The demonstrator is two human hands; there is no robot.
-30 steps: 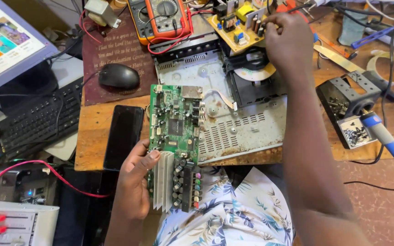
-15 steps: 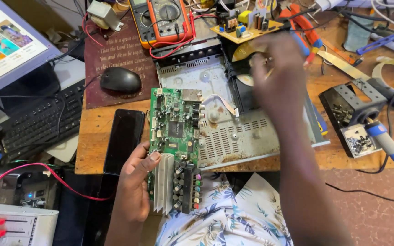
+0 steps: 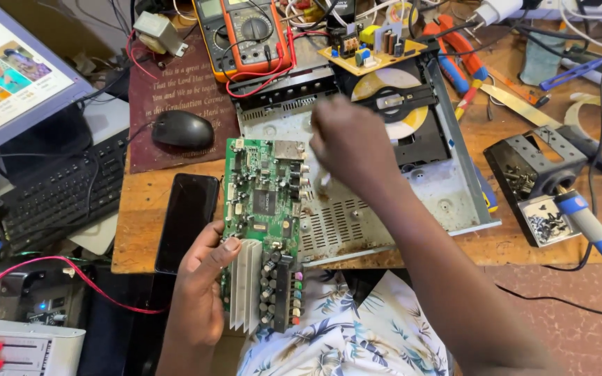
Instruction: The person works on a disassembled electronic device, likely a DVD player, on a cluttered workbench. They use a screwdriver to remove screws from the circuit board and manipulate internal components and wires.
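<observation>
Left hand point(image 3: 200, 292) gripping green board point(image 3: 263, 202) by heatsink end; right hand point(image 3: 350, 143) blurred over chassis point(image 3: 384, 216), grip can't tell.

Circuit board point(image 3: 263, 202): green laminate, satin sheen; ribbed bare-metal heatsink point(image 3: 244, 285) at its lower end. Player chassis point(image 3: 377, 209): dull grey sheet metal, perforated, rust-flecked. Phone point(image 3: 187, 221): glossy black glass. Mouse point(image 3: 182, 129): smooth black plastic. Table point(image 3: 141, 230): worn matt wood. Soldering iron stand point(image 3: 534, 184): dark, scuffed metal.
</observation>
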